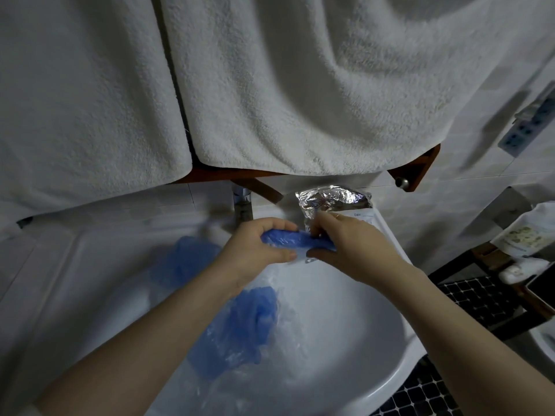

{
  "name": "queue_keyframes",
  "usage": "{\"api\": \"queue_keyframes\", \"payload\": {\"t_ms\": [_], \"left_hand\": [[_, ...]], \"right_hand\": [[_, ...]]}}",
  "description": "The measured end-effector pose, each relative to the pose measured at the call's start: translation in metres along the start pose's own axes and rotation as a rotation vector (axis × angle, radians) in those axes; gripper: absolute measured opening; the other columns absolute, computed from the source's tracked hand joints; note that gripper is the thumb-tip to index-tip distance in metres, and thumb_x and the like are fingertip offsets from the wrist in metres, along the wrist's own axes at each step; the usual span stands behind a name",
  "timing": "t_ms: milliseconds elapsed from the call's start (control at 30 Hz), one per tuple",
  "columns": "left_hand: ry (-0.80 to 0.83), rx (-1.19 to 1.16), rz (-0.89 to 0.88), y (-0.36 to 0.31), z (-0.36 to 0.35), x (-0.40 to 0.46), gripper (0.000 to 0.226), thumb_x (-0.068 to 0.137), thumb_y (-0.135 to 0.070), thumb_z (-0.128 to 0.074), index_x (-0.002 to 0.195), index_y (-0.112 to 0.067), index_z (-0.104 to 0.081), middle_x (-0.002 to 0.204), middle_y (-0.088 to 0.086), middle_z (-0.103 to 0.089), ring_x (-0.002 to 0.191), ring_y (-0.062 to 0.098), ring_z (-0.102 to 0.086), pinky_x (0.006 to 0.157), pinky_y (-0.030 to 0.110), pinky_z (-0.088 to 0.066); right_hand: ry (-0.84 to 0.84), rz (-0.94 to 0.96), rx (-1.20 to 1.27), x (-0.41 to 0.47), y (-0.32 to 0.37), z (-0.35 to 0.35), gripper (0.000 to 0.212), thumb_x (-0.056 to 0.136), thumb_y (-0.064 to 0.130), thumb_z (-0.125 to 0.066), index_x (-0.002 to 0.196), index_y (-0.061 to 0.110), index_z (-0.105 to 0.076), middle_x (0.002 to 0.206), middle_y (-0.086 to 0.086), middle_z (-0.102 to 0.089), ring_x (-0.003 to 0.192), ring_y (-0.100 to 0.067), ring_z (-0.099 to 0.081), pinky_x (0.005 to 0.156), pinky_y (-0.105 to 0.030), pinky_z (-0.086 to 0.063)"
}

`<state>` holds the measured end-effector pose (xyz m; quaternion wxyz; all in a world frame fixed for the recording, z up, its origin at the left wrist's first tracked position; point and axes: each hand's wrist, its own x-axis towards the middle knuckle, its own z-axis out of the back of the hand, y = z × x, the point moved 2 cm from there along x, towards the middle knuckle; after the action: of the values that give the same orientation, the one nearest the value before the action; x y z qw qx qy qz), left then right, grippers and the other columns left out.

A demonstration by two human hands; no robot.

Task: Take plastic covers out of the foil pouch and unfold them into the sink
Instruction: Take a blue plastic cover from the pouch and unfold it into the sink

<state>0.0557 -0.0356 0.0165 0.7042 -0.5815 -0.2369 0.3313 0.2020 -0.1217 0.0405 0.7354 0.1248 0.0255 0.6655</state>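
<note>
White towels (pixel 300 85) hang over your sink (pixel 345 340), the foil pouch (pixel 333 199) on its back rim beside the tap (pixel 241 205). Your left hand (pixel 255 250) and right hand (pixel 351 250) both grip a folded blue cover (pixel 295 240); unfolded covers (pixel 240 328) lie in the basin.

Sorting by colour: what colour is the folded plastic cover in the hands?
Blue, clearest in the head view: folded plastic cover.

The foil pouch (pixel 332 202) stands behind the sink (pixel 345 340), right of the tap (pixel 242 205).
</note>
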Motion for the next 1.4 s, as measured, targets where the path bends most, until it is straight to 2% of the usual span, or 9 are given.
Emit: {"api": "queue_keyframes", "payload": {"t_ms": [233, 333, 467, 700, 800, 900, 1167, 1267, 1400], "left_hand": [[-0.051, 0.188, -0.154, -0.007, -0.008, 0.009, 0.024, 0.081, -0.005, -0.069, 0.078, -0.029, -0.065, 0.088, 0.001, -0.067, 0.079, 0.006, -0.061, 0.078, 0.024, -0.05], [-0.001, 0.223, -0.148, -0.007, -0.004, 0.01, 0.019, 0.083, -0.009, -0.068, 0.077, -0.027, -0.065, 0.083, -0.001, -0.064, 0.076, 0.007, -0.058, 0.071, 0.022, -0.045], [0.172, -0.043, 0.022, -0.012, 0.0, 0.011, 0.018, 0.086, 0.0, -0.059, 0.092, -0.016, -0.066, 0.077, -0.009, -0.069, 0.071, -0.003, -0.064, 0.066, 0.011, -0.049], [-0.005, -0.331, 0.131, -0.021, 0.015, 0.029, 0.022, 0.09, -0.003, -0.054, 0.111, -0.006, -0.053, 0.089, 0.004, -0.065, 0.065, 0.005, -0.067, 0.063, 0.017, -0.053], [-0.131, -0.321, 0.107, -0.02, 0.018, 0.034, 0.017, 0.091, -0.004, -0.054, 0.1, -0.018, -0.048, 0.092, 0.006, -0.064, 0.065, 0.011, -0.069, 0.066, 0.024, -0.052], [-0.266, -0.183, 0.064, -0.016, 0.018, 0.035, 0.018, 0.093, -0.007, -0.053, 0.089, -0.024, -0.049, 0.088, 0.008, -0.067, 0.071, 0.019, -0.069, 0.069, 0.038, -0.046], [-0.423, -0.214, 0.067, -0.017, 0.01, 0.04, 0.03, 0.095, -0.008, -0.045, 0.079, -0.021, -0.067, 0.064, -0.005, -0.068, 0.069, 0.015, -0.065, 0.068, 0.032, -0.043], [-0.424, -0.186, 0.035, -0.015, 0.002, 0.042, 0.005, 0.09, -0.02, -0.059, 0.092, -0.02, -0.063, 0.09, 0.004, -0.067, 0.064, 0.008, -0.063, 0.055, 0.018, -0.048], [-0.397, -0.119, 0.035, -0.005, -0.01, 0.044, 0.041, 0.077, -0.021, -0.075, 0.112, -0.027, -0.054, 0.12, 0.004, -0.055, 0.089, 0.019, -0.062, 0.075, 0.034, -0.053]], "right_hand": [[-0.051, 0.052, 0.084, -0.004, -0.015, 0.012, 0.015, 0.084, 0.022, -0.067, 0.093, 0.013, -0.059, 0.09, 0.001, -0.056, 0.077, -0.021, -0.051, 0.067, -0.035, -0.042], [0.057, 0.02, 0.272, -0.004, -0.028, 0.017, 0.015, 0.08, 0.018, -0.071, 0.078, 0.019, -0.057, 0.069, 0.01, -0.05, 0.059, -0.006, -0.044, 0.057, -0.022, -0.032], [0.281, -0.077, 0.757, -0.006, -0.035, 0.02, 0.018, 0.086, 0.01, -0.063, 0.071, 0.011, -0.054, 0.059, 0.002, -0.045, 0.051, -0.006, -0.037, 0.053, -0.017, -0.034], [0.271, -0.132, 1.246, 0.003, -0.03, 0.004, 0.019, 0.093, 0.0, -0.046, 0.078, 0.0, -0.058, 0.061, -0.004, -0.062, 0.052, -0.012, -0.052, 0.054, -0.02, -0.045], [0.23, -0.176, 1.371, 0.012, -0.029, -0.005, 0.006, 0.092, -0.002, -0.047, 0.094, 0.002, -0.051, 0.064, -0.012, -0.062, 0.048, -0.018, -0.051, 0.047, -0.023, -0.044], [0.241, -0.112, 1.388, 0.015, -0.026, -0.011, 0.009, 0.091, -0.002, -0.047, 0.095, 0.006, -0.044, 0.066, -0.014, -0.063, 0.048, -0.022, -0.054, 0.046, -0.026, -0.045], [0.298, -0.018, 1.235, 0.013, -0.026, -0.014, 0.016, 0.089, -0.011, -0.05, 0.086, 0.003, -0.057, 0.075, -0.008, -0.068, 0.064, -0.022, -0.063, 0.065, -0.031, -0.053], [0.313, -0.018, 1.21, 0.01, -0.028, -0.015, 0.015, 0.09, -0.009, -0.047, 0.087, 0.001, -0.057, 0.08, -0.012, -0.068, 0.068, -0.023, -0.065, 0.068, -0.034, -0.054], [0.331, -0.063, 1.295, 0.009, -0.028, -0.015, 0.014, 0.089, 0.004, -0.047, 0.092, 0.008, -0.06, 0.087, -0.009, -0.071, 0.081, -0.024, -0.068, 0.073, -0.03, -0.053]]}}
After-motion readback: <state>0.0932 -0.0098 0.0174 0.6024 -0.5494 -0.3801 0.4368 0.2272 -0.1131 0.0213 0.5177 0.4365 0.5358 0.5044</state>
